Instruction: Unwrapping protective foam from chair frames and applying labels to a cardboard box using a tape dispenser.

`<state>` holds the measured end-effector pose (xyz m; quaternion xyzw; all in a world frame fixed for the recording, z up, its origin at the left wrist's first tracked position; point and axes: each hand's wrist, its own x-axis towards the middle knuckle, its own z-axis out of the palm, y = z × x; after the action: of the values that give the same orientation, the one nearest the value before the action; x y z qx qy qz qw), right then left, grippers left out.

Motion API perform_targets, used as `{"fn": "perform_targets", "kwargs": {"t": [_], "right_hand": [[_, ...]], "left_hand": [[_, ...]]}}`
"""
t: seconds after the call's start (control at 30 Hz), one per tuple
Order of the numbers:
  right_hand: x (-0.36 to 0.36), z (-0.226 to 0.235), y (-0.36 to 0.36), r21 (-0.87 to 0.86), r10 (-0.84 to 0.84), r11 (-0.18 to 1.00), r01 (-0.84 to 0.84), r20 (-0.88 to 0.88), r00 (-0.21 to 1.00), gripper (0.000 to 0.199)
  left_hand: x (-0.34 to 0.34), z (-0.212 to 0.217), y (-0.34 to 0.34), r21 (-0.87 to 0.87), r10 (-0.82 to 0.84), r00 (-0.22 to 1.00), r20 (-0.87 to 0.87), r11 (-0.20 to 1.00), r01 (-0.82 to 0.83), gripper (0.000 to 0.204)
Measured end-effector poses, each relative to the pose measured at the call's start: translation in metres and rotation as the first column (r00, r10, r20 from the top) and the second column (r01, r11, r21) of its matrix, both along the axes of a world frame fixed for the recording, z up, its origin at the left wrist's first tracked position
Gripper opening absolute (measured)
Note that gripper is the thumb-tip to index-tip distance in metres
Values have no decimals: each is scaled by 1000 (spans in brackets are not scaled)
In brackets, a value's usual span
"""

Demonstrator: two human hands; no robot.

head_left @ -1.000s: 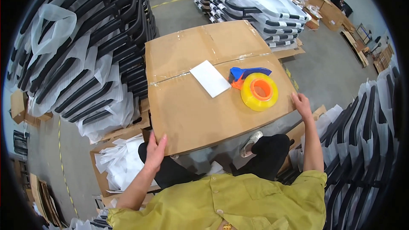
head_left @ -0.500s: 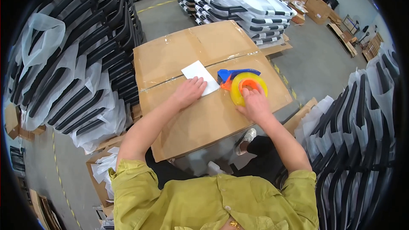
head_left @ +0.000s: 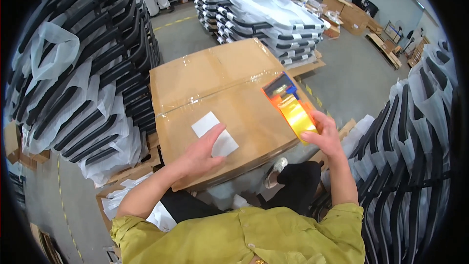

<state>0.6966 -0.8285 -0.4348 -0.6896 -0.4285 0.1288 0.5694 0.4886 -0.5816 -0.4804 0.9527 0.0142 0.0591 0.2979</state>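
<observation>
A tape dispenser (head_left: 292, 106), orange and blue, is held in the right hand (head_left: 326, 136) above the right part of a large cardboard box (head_left: 239, 117). It is gripped near its lower end, with the thumb laid across the front and the fingers wrapped behind. A wide roll of yellowish tape (head_left: 296, 116) is carried in the dispenser, its shiny outer face turned toward the camera. The dispenser is tilted, its dark end pointed up and away from the wearer.

A flat white card (head_left: 205, 124) is seen on the near half of the box top, left of the dispenser and well apart from it. Its lower left edge is partly covered by the left hand (head_left: 199, 155), whose thumb and fingers are spread apart. Whether the card is pressed by them cannot be told.

The box top is crossed by a seam covered with clear tape (head_left: 195, 100). Black frames wrapped in white sheeting are stacked on the left (head_left: 105, 63), beyond the box (head_left: 273, 19) and on the right (head_left: 405, 146). Loose white sheets (head_left: 161, 216) are seen at the lower left, beside the wearer's leg. A yellow-green shirt (head_left: 234, 234) and black trousers (head_left: 300, 181) are worn.
</observation>
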Motion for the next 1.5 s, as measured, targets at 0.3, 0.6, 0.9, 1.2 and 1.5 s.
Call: {"fn": "perform_targets", "kwargs": {"t": [0.3, 0.6, 0.9, 1.2, 1.5], "right_hand": [[-28, -31, 35, 845, 860, 490, -216, -508, -37, 51], [-16, -57, 52, 291, -71, 927, 235, -478, 875, 33], [-75, -28, 26, 96, 172, 985, -144, -454, 874, 30], [-58, -30, -29, 215, 195, 971, -99, -487, 851, 59], [-72, -48, -57, 89, 185, 982, -165, -593, 783, 62]], "left_hand": [[56, 37, -48, -940, -261, 955, 141, 268, 213, 81], [47, 27, -90, -979, 437, 881, 179, -7, 202, 52], [51, 7, -124, -949, 448, 881, 155, 314, 7, 55], [9, -21, 5, 294, 70, 930, 361, 938, -184, 54], [33, -64, 9, 273, 56, 995, 82, 959, -76, 59]]}}
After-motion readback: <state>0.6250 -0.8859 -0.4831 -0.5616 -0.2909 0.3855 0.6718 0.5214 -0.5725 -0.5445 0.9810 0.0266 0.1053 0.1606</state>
